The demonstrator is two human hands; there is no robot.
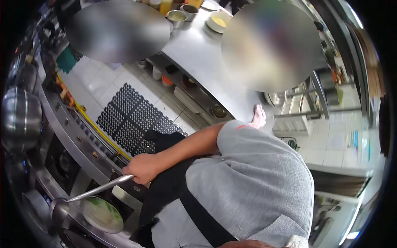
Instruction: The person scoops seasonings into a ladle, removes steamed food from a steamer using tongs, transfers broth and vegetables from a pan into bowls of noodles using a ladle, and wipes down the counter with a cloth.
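Note:
My right hand [142, 168] is closed around the long metal handle of a ladle [101, 188], out over the stove. The ladle's round metal end rests low at the left, among dark pans. Just beside it, a pale dish [103, 215] with green at its edge sits on the stove; whether the green is food or pattern I cannot tell. A little skin shows at the bottom edge, but my left hand is out of the picture.
A large steel pot [21, 119] stands at the far left. Along the stove front [82, 144] runs a yellow pipe [103, 136]. A black perforated mat [128, 113] lies on the tiled floor. The steel counter [202, 62] bears a white bowl [218, 21] and several containers.

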